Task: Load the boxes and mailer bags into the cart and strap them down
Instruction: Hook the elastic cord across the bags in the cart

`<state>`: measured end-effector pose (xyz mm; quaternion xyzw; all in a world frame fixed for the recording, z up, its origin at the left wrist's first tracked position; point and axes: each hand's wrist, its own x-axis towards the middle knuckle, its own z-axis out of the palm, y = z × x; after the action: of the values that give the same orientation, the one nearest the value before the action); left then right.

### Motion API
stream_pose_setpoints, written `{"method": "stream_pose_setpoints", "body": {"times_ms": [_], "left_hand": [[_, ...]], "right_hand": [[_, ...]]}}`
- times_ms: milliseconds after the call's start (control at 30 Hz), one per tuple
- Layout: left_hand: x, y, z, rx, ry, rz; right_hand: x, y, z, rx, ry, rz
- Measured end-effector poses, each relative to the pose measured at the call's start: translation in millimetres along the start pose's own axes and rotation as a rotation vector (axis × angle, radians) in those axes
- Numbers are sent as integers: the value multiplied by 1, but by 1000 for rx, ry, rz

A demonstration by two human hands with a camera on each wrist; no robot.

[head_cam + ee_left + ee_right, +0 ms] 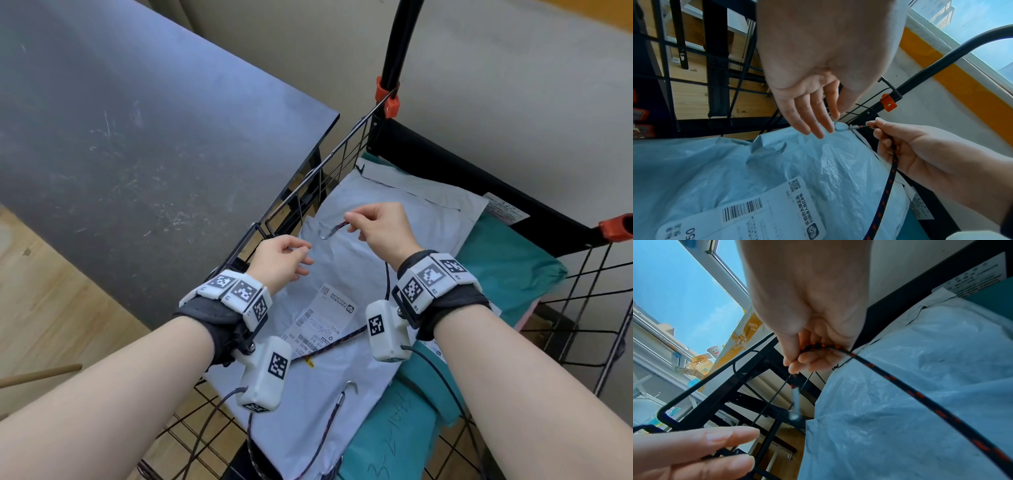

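A black wire cart point(310, 178) holds a pale blue-grey mailer bag point(329, 404) with a shipping label point(318, 322), lying over teal mailer bags point(507, 263). A dark bungee cord point(329, 344) with orange flecks runs across the bag; its free metal hook point(352, 385) lies near the front. My right hand point(380, 229) pinches the cord's other end, just behind a second metal hook point(329, 234) that hangs above the bag. In the right wrist view that hook point(795, 404) dangles below my fingers near the cart's wire side. My left hand point(286, 260) hovers with relaxed fingers, holding nothing, beside the cart's left rim.
A dark scratched tabletop point(120, 137) stands close on the left of the cart. The cart's black handle post point(397, 44) with orange clips point(385, 96) rises at the back. Wooden floor point(44, 308) lies at the lower left and a grey wall behind.
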<state>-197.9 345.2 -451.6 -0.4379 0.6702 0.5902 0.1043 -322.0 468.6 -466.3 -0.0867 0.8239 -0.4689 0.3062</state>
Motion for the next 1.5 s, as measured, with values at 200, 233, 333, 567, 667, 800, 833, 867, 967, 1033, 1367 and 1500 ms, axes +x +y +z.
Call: {"method": "stream_pose_setpoints", "body": {"times_ms": [200, 233, 333, 567, 667, 800, 833, 867, 967, 1033, 1367, 1500], "left_hand": [[1, -4, -6, 8, -4, -11], [1, -5, -7, 11, -7, -16], [2, -7, -10, 23, -13, -29], [6, -13, -16, 45, -26, -52], [4, -16, -15, 48, -35, -62], [3, -18, -15, 40, -40, -65], [3, -19, -16, 39, -44, -64], [2, -19, -16, 38, -48, -63], [2, -20, -17, 32, -52, -60], [2, -20, -18, 17, -52, -61], [0, -11, -15, -95, -38, -87], [2, 0, -7, -200, -35, -126]], "right_hand": [[7, -1, 4, 45, 112, -79], [9, -2, 7, 58, 118, -91], [16, -5, 16, 95, 118, -121], [35, -11, 38, 3, 27, -162], [41, -12, 46, -110, -57, -141], [46, -17, 52, -201, -141, -180], [47, -18, 53, -210, -149, -186], [48, -19, 54, -220, -153, -188], [53, -17, 60, -235, -193, -171], [55, -17, 62, -218, -218, -166], [52, -22, 61, -118, -339, -203], [50, -22, 54, -128, -378, -217]]}}
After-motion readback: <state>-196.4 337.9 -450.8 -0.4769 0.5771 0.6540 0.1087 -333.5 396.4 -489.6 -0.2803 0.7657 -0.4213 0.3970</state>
